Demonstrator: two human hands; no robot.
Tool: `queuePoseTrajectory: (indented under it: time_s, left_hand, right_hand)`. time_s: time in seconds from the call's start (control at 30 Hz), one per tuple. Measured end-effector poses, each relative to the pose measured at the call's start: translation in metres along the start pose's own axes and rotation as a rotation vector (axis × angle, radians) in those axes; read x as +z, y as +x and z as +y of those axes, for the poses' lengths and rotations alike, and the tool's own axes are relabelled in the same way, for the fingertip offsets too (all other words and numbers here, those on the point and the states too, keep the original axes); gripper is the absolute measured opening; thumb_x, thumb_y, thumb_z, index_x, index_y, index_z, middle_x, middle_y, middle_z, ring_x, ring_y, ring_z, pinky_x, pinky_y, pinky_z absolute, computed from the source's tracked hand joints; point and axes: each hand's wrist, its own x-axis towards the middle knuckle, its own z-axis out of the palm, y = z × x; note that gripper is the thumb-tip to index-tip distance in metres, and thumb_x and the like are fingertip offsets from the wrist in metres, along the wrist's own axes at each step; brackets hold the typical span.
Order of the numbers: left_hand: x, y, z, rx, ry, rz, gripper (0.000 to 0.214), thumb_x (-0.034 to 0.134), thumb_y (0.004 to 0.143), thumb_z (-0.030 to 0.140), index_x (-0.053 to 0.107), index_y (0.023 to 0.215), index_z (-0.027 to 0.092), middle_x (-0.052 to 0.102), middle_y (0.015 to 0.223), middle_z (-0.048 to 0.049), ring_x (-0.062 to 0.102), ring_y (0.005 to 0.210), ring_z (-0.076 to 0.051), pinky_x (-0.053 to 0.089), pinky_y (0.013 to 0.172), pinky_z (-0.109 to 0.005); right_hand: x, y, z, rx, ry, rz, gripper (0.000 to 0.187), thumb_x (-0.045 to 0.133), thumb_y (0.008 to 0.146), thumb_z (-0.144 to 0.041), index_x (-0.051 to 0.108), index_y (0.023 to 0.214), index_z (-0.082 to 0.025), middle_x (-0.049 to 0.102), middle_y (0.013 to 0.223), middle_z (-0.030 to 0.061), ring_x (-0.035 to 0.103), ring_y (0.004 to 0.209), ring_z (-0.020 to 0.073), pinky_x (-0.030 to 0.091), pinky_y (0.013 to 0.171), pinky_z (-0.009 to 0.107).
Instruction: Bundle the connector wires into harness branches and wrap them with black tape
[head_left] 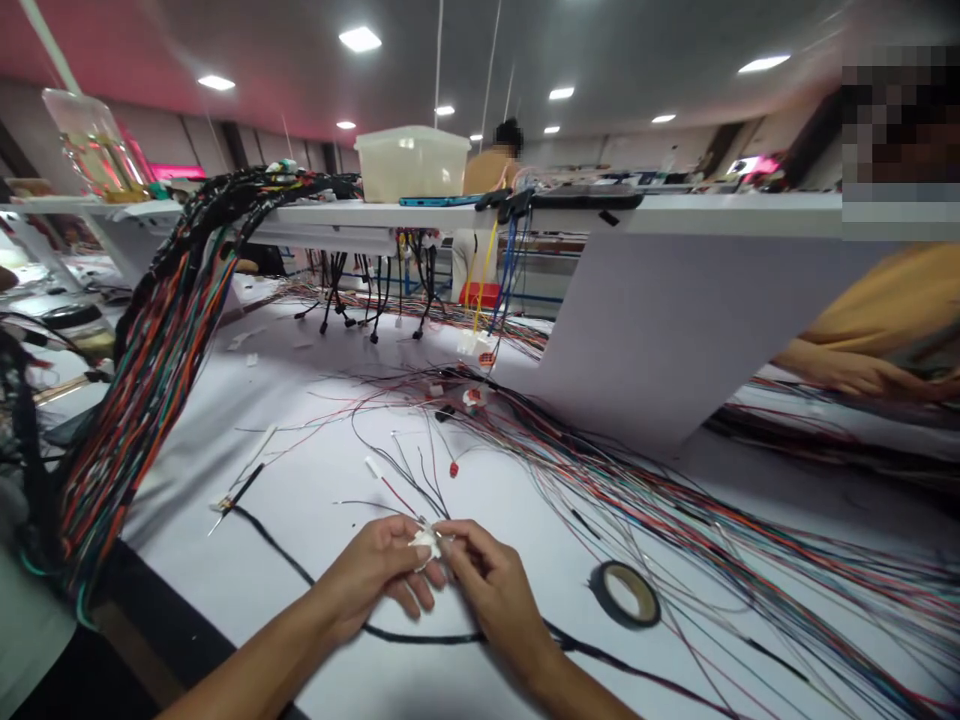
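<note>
Between my two hands, low in the middle of the head view, is a small white connector [426, 542]. My left hand [382, 570] grips it from the left, thumb on top and fingers curled beneath. The fingertips of my right hand [491, 585] pinch at its right side, where thin wires [431, 490] run away from it; whether they hold a wire or the connector's edge is hidden. A black taped cable [420, 635] passes under both hands across the white table [300, 590]. A small red connector [454, 469] lies just beyond.
A roll of black tape [626, 594] lies to the right, beside a wide spread of loose wires [660, 490]. A thick wire bundle [176, 330] hangs at left from the shelf [712, 212], which carries a plastic bin [411, 165]. A co-worker's hand [847, 368] is at far right.
</note>
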Motion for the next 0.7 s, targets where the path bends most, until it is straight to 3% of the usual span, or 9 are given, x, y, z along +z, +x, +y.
queuePoseTrajectory:
  time_s: [0.1, 0.17, 0.23, 0.3, 0.4, 0.57, 0.7]
  left_hand:
    - [-0.002, 0.001, -0.001, 0.007, 0.076, 0.053, 0.028, 0.078, 0.062, 0.030, 0.061, 0.074, 0.012, 0.059, 0.058, -0.0006, 0.050, 0.048, -0.008, 0.036, 0.042, -0.017]
    - [-0.003, 0.001, -0.002, -0.037, 0.117, 0.030, 0.028, 0.080, 0.058, 0.028, 0.062, 0.071, 0.010, 0.049, 0.048, 0.0051, 0.035, 0.038, -0.003, 0.024, 0.036, -0.016]
    - [-0.005, 0.003, -0.002, -0.067, 0.119, -0.017, 0.029, 0.079, 0.059, 0.031, 0.063, 0.070, 0.010, 0.046, 0.044, 0.0059, 0.031, 0.034, -0.002, 0.021, 0.034, -0.017]
    - [-0.005, 0.004, -0.002, -0.049, 0.091, 0.007, 0.031, 0.078, 0.061, 0.035, 0.063, 0.071, 0.010, 0.053, 0.047, 0.0022, 0.039, 0.036, -0.005, 0.029, 0.036, -0.018]
    - [-0.004, 0.005, -0.001, -0.003, 0.025, 0.134, 0.035, 0.077, 0.062, 0.037, 0.060, 0.079, 0.012, 0.063, 0.059, -0.0029, 0.050, 0.043, -0.008, 0.041, 0.041, -0.020]
    - [0.000, 0.003, -0.001, 0.047, -0.048, 0.182, 0.036, 0.079, 0.062, 0.032, 0.057, 0.084, 0.012, 0.068, 0.070, -0.0064, 0.063, 0.062, -0.014, 0.052, 0.066, -0.026]
    - [0.002, 0.002, -0.001, 0.043, -0.029, 0.177, 0.036, 0.078, 0.063, 0.032, 0.057, 0.084, 0.011, 0.067, 0.067, -0.0062, 0.064, 0.058, -0.014, 0.051, 0.065, -0.026]
  right_hand:
    - [0.000, 0.001, -0.001, -0.042, -0.068, -0.006, 0.026, 0.054, 0.086, -0.040, 0.066, 0.094, -0.018, 0.055, 0.060, -0.0019, 0.045, 0.056, 0.0121, 0.036, 0.054, 0.023]
    - [-0.001, 0.002, -0.002, -0.093, -0.108, -0.049, 0.024, 0.053, 0.086, -0.037, 0.068, 0.090, -0.018, 0.060, 0.065, -0.0003, 0.048, 0.058, 0.0125, 0.037, 0.055, 0.023]
    - [-0.003, 0.004, -0.004, -0.115, -0.116, -0.049, 0.024, 0.053, 0.086, -0.037, 0.068, 0.089, -0.018, 0.061, 0.067, 0.0005, 0.050, 0.059, 0.0131, 0.039, 0.056, 0.023]
    - [-0.005, 0.005, -0.004, -0.093, -0.091, 0.022, 0.026, 0.053, 0.086, -0.039, 0.067, 0.092, -0.017, 0.057, 0.062, -0.0007, 0.049, 0.057, 0.0129, 0.039, 0.055, 0.022]
    - [-0.007, 0.006, -0.002, -0.057, -0.087, 0.106, 0.028, 0.053, 0.086, -0.041, 0.063, 0.094, -0.016, 0.050, 0.057, -0.0032, 0.047, 0.053, 0.0120, 0.038, 0.052, 0.021]
    - [0.000, 0.001, 0.003, -0.175, -0.265, 0.046, 0.018, 0.050, 0.088, -0.030, 0.061, 0.095, -0.018, 0.060, 0.061, -0.0021, 0.047, 0.050, 0.0105, 0.038, 0.051, 0.021]
    - [0.004, -0.001, 0.005, -0.310, -0.354, 0.030, 0.016, 0.047, 0.089, -0.023, 0.062, 0.095, -0.019, 0.065, 0.066, -0.0007, 0.055, 0.052, 0.0109, 0.042, 0.054, 0.020]
